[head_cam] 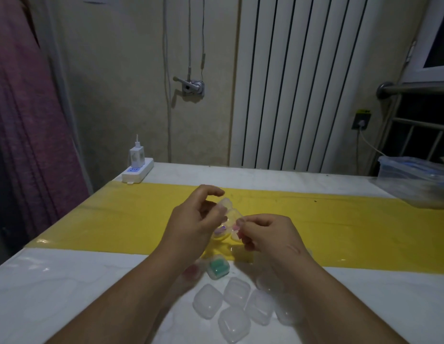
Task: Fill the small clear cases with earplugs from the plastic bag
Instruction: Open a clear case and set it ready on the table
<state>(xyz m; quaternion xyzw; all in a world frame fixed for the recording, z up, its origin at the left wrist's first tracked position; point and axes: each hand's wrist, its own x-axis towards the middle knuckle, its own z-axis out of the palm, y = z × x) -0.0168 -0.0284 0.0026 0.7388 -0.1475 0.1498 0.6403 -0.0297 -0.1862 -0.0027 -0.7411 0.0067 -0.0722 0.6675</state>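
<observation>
pink earplug (pixel 236 231) blurred between fingers (pixel 252 225), case (pixel 228 211) half-hidden

Dim room. Pale wall (pixel 116 83), metal lever fitting (pixel 193 87), wall socket (pixel 361 121). White ribbed radiator (pixel 298 83). Purple curtain (pixel 24 108) at left. Window frame (pixel 419 73) at upper right, metal rail (pixel 414 88) beneath. White table (pixel 67 281) with yellow band (pixel 116 214); power strip (pixel 137 173) at its far left corner.

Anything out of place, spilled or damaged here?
Nothing stands out. The left hand holds an open clear case, the right hand pinches a pink earplug, and the other cases sit in a loose cluster.
</observation>
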